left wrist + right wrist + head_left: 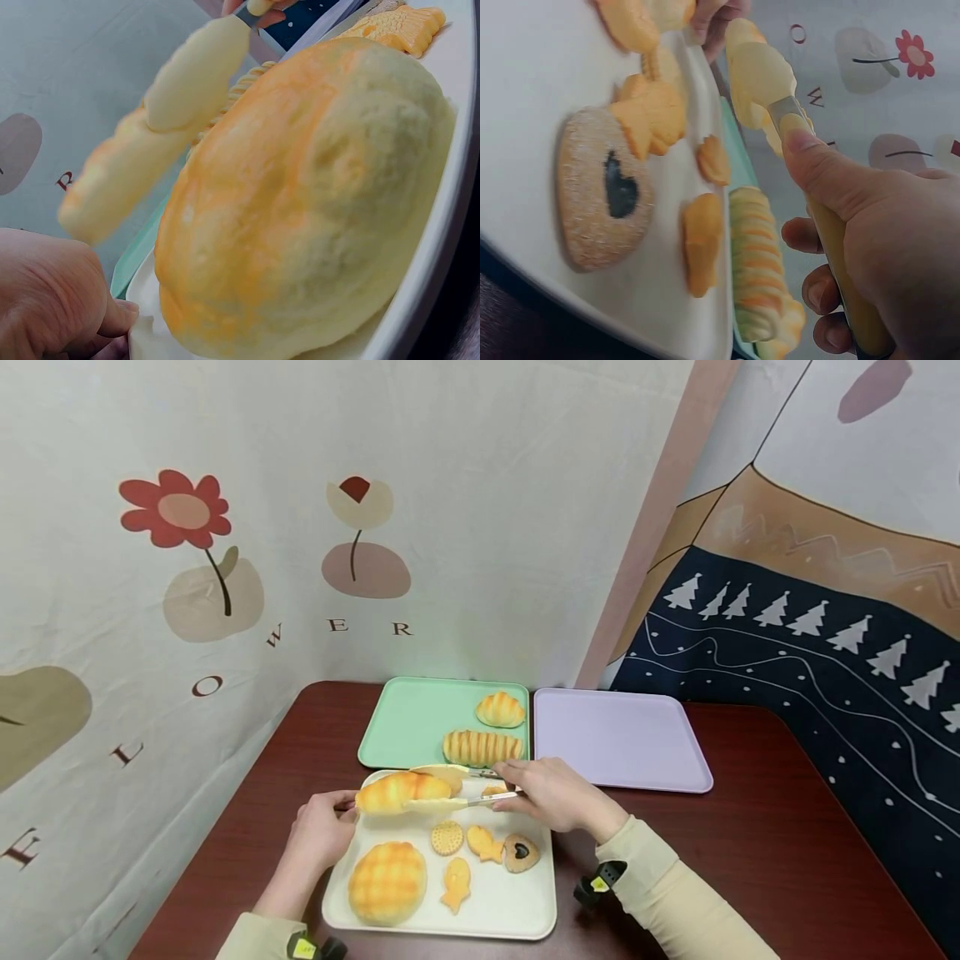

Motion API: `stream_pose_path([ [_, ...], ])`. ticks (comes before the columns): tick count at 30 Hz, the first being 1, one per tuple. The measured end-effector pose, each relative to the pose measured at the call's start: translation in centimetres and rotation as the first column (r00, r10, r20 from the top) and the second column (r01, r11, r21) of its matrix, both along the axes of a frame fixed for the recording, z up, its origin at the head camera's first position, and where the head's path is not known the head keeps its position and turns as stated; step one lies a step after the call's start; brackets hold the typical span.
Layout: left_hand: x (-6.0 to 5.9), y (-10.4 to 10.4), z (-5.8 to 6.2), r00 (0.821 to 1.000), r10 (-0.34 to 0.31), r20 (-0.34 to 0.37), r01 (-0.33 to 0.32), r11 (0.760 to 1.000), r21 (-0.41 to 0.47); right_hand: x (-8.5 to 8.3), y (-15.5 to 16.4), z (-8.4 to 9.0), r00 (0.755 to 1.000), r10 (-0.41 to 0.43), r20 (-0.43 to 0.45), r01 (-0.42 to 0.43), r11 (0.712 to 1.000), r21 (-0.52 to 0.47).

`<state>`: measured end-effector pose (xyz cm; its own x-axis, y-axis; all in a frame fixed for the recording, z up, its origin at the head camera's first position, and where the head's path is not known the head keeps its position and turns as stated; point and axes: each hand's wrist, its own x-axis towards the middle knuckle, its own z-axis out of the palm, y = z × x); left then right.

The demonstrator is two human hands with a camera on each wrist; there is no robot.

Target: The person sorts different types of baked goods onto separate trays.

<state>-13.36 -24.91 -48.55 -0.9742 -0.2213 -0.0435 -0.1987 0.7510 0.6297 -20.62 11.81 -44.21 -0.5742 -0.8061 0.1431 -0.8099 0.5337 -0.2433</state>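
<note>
My right hand (551,793) grips a pair of tongs (480,785) with cream paddles; in the right wrist view the thumb presses on the tongs (791,112). The paddles clamp a long golden loaf (401,791), lifted just above the far end of the white tray (517,910). My left hand (322,827) holds that tray's left rim, its thumb near the loaf's end. In the left wrist view a tong paddle (195,75) lies against the loaf (112,187), behind a round bun (315,202).
On the white tray lie the round bun (387,882), a round cookie (447,837), two fish cookies (484,843) and a heart cookie (521,852). Behind it, a green tray (405,718) holds a striped loaf (482,747) and a small bun (500,709). A lilac tray (618,739) sits right of it.
</note>
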Motion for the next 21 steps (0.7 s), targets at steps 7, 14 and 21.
stream_pose_path([
  [7,0.1,-0.1,-0.1,1.0,-0.006,0.003,0.006,1.0,0.002,-0.2,0.4,1.4,1.0,-0.004,-0.001,0.004,0.999,-0.035],
  [14,0.0,-0.2,-0.2,1.0,-0.01,-0.005,0.01,1.0,0.0,-0.6,0.8,2.6,1.0,-0.004,-0.018,0.003,0.998,-0.059],
  [21,-0.1,-0.2,-0.2,1.0,-0.009,-0.006,0.009,1.0,0.0,-0.8,1.2,3.9,0.999,-0.011,-0.04,0.008,0.998,-0.069],
])
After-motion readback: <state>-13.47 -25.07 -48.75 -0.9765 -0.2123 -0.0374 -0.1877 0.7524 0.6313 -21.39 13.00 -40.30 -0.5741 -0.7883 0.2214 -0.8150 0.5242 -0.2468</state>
